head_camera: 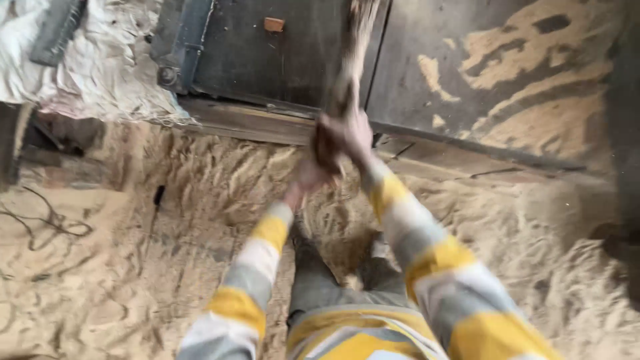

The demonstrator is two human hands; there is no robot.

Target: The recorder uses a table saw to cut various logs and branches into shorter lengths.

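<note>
1. Near the middle of the view, both hands meet on a blurred broom [353, 40] that rises toward the top edge; it looks like a bundle of pale bristles, though motion blur makes that uncertain.
2. The right hand [343, 140] is curled tight around the lower end of the bundle, fingers wrapped fully over it.
3. The left hand [303, 180] sits just below and beside the right, touching it; it seems to be closed on the same grip, but how firmly cannot be told through the blur.
4. Both arms wear yellow, white and grey striped sleeves [427, 253], and the person's grey trousers [320, 280] show between them.
5. No bin or box is visible; loose sawdust [120, 267] lies heaped over the floor, raked into ridges, with a hollow at the person's feet.
6. A wooden ledge [253, 123] borders the sawdust on the far side, and behind it stand dark metal panels [280, 60], the right one smeared with sawdust.
7. A crumpled white woven sack [100, 73] lies at upper left, and a thin dark cord [47, 220] trails over the sawdust at the left edge.
8. Open sawdust extends to the left and right of the arms.
</note>
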